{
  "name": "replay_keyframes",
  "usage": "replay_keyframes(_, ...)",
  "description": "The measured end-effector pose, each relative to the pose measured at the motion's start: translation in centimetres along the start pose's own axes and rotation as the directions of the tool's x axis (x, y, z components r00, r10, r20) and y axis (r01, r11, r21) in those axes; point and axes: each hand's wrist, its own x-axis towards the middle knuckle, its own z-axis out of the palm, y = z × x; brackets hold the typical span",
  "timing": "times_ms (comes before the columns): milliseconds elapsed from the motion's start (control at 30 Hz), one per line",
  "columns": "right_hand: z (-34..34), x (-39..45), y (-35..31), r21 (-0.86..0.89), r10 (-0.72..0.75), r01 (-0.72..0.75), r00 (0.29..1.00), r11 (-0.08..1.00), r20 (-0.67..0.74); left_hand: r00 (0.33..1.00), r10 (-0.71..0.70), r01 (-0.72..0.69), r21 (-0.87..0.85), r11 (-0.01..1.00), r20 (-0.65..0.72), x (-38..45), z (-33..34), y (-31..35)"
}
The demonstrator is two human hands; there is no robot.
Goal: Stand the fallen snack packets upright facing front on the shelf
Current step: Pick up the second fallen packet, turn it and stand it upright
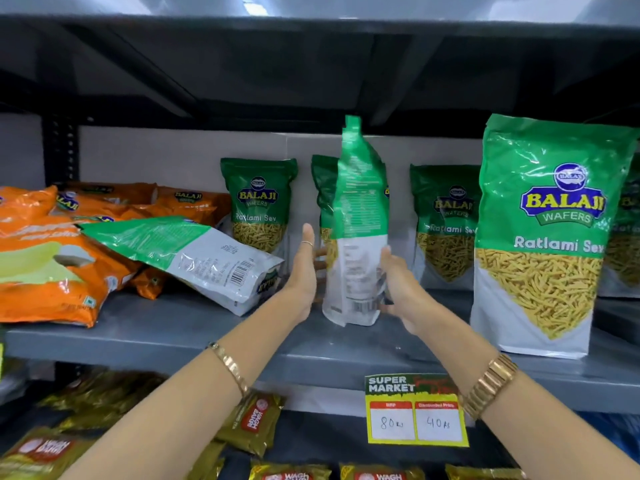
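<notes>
A green and white snack packet (356,230) stands upright mid-shelf, turned edge-on with its printed back towards me. My right hand (398,289) grips its lower right side. My left hand (304,271) is at its left side with straight fingers, thumb up; fingertips reach behind the packet. Another green packet (194,254) lies fallen on its face to the left, barcode up, leaning on orange packets (52,271). Upright front-facing green packets stand behind (259,206), (446,223) and at the right front (543,237).
The grey metal shelf (194,337) has a bare strip along its front edge. A price tag (415,410) hangs from the shelf lip. Tea packets (252,420) fill the lower shelf. The shelf above (311,26) leaves little room over the packets.
</notes>
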Motion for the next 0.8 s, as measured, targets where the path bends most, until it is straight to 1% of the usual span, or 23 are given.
replay_keyframes(33,-0.1,0.6,-0.2,0.047,0.034,-0.034,0.999,0.998,0.0,1.0,0.003,-0.003,0.021,1.0,0.004,-0.4,0.2,-0.2)
replay_keyframes(100,-0.2,1.2,-0.5,0.077,0.072,-0.072,0.997,0.994,0.003,0.999,0.033,-0.034,0.05,0.998,0.019,-0.9,0.4,-0.5)
replay_keyframes(200,-0.6,1.9,-0.6,0.076,0.061,-0.062,0.998,0.995,0.005,0.999,0.025,-0.026,0.049,0.998,0.028,-1.2,0.5,-0.9)
replay_keyframes(233,-0.8,2.0,-0.6,0.089,0.073,-0.073,0.997,0.993,0.002,0.999,0.03,-0.03,0.057,0.998,0.013,-1.2,0.5,-1.0)
replay_keyframes(300,-1.1,1.4,-0.9,0.126,0.061,-0.059,0.998,0.99,-0.01,0.996,0.062,-0.057,0.072,0.996,-0.07,-0.6,0.4,-1.0)
replay_keyframes(400,-1.3,-0.7,-1.0,0.043,-0.004,0.009,0.993,0.999,-0.117,0.988,0.064,-0.054,0.074,0.996,-0.14,0.6,0.3,-0.3)
replay_keyframes(433,-1.2,-1.5,-1.1,0.019,-0.033,0.036,0.987,0.999,-0.159,0.989,0.051,-0.044,0.056,0.997,-0.136,1.0,0.4,0.0)
replay_keyframes(467,-1.1,-2.4,-1.1,0.009,-0.058,0.06,0.983,0.998,-0.171,0.992,0.023,-0.019,0.03,0.999,-0.125,1.4,0.5,0.2)
replay_keyframes(500,-1.0,-3.1,-0.9,0.015,-0.077,0.08,0.985,0.997,-0.156,0.993,-0.015,0.016,0.008,1.0,-0.114,1.7,0.5,0.5)
replay_keyframes(567,-0.9,-4.0,-0.4,0.082,-0.075,0.082,0.994,0.993,-0.082,0.99,-0.095,0.096,0.007,0.995,-0.1,2.6,0.7,0.5)
replay_keyframes(600,-0.6,-4.3,-0.3,0.111,-0.06,0.067,0.996,0.992,-0.07,0.992,-0.109,0.11,0.015,0.994,-0.063,3.3,0.8,0.2)
replay_keyframes(667,-0.1,-4.4,0.1,0.065,-0.06,0.064,0.996,0.996,-0.066,0.991,-0.127,0.127,0.011,0.992,0.04,3.6,1.0,0.0)
replay_keyframes(733,0.1,-4.0,0.3,-0.008,-0.083,0.082,0.993,0.997,-0.085,0.99,-0.121,0.118,0.046,0.992,0.074,2.7,1.5,0.2)
replay_keyframes(800,0.0,-3.3,0.0,-0.02,-0.064,0.062,0.992,0.998,-0.112,0.991,-0.111,0.104,0.088,0.991,0.078,2.7,1.4,-0.1)
